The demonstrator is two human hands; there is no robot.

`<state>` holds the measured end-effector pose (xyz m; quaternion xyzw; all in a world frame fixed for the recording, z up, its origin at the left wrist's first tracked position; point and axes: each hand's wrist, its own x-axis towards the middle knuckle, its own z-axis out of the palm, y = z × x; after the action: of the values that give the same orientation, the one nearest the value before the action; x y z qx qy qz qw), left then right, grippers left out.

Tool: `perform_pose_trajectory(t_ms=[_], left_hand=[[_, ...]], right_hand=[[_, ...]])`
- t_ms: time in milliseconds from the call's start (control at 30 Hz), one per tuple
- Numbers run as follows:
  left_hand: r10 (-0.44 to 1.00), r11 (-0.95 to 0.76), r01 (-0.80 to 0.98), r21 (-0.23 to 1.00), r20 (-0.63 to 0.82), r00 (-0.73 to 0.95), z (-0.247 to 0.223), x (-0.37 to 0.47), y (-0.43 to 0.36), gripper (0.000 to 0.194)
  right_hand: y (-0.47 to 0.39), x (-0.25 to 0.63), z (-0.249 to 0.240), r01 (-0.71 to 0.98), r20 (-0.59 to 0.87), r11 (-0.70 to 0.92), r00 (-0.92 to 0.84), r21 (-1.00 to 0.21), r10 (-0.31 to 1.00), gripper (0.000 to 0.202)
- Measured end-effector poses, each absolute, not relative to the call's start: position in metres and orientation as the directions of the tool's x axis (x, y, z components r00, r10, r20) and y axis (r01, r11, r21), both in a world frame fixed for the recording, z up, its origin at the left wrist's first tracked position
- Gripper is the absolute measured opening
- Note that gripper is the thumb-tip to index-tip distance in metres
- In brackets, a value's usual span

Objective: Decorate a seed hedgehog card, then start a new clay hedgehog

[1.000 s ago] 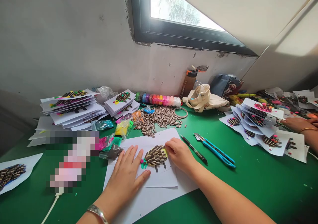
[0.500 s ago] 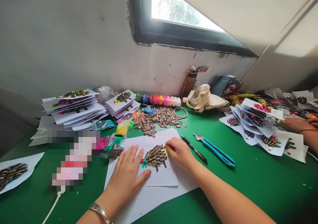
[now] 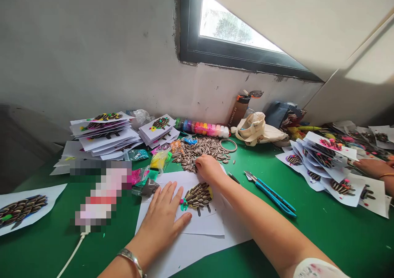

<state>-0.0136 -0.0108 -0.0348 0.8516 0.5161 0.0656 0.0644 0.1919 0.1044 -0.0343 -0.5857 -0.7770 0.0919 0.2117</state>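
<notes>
My left hand point(image 3: 168, 214) lies flat with its fingers spread, holding down the left side of a white card point(image 3: 205, 226). On that card is a hedgehog picture point(image 3: 197, 198) made of striped sunflower seeds, with dark clay legs, a green and pink face and a yellow patch at its right. Larger white paper point(image 3: 172, 261) lies underneath. Beyond the card, my right hand point(image 3: 207, 169) reaches to the near edge of a pile of loose sunflower seeds point(image 3: 205, 146). Its fingers are curled together, and whatever is between them is hidden.
Stacks of finished cards point(image 3: 104, 140) stand at the left, with more cards point(image 3: 326, 157) at the right. A blue utility knife point(image 3: 273, 196) and a pen point(image 3: 234, 178) lie right of the paper. Small clay bags point(image 3: 158, 159) sit left of the seeds. A co-worker's hand point(image 3: 371, 167) shows far right.
My right hand has moved from the right end of the hedgehog picture, away from me, to the seed pile. My left hand stays on the card. The view has shifted slightly.
</notes>
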Motion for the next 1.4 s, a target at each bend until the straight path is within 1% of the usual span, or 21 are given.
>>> perform_pose_trajectory(t_ms=[167,267,367,500,633,800,1000,1167,1400], left_hand=[[0.887,-0.459,0.872,0.172,0.041,0.459,-0.035,-0.014,-0.011,0.063],[0.887,-0.46,0.874,0.153,0.031,0.461,-0.037,-0.015,-0.01,0.064],[0.883,-0.468,0.873,0.137,0.041,0.467,-0.039,-0.015,-0.01,0.064],[0.881,-0.473,0.872,0.126,0.039,0.472,-0.039,-0.015,-0.009,0.065],[0.875,-0.485,0.866,0.125,0.057,0.481,-0.039,-0.015,-0.009,0.065],[0.871,-0.492,0.861,0.132,0.093,0.483,-0.041,-0.016,-0.009,0.063],[0.87,-0.492,0.855,0.165,0.128,0.476,-0.043,-0.017,-0.008,0.062],[0.87,-0.493,0.855,0.158,0.101,0.483,-0.042,-0.016,-0.008,0.063],[0.873,-0.488,0.861,0.144,0.083,0.48,-0.04,-0.015,-0.008,0.062]], right_hand=[[0.1,0.204,-0.034,0.848,0.241,0.283,-0.19,-0.448,0.952,0.017],[0.075,0.226,-0.029,0.809,0.253,0.274,-0.16,-0.521,0.954,0.016],[0.039,0.247,-0.031,0.75,0.24,0.281,-0.167,-0.598,0.956,0.015],[0.004,0.256,-0.041,0.674,0.235,0.289,-0.173,-0.68,0.957,0.018],[0.001,0.247,-0.046,0.611,0.257,0.306,-0.169,-0.73,0.952,0.023],[0.006,0.239,-0.045,0.588,0.289,0.322,-0.153,-0.742,0.945,0.023],[0.004,0.239,-0.045,0.609,0.281,0.328,-0.176,-0.722,0.944,0.021],[0.004,0.235,-0.043,0.664,0.272,0.339,-0.207,-0.667,0.94,0.018],[0.006,0.23,-0.044,0.671,0.263,0.345,-0.224,-0.656,0.938,0.02]])
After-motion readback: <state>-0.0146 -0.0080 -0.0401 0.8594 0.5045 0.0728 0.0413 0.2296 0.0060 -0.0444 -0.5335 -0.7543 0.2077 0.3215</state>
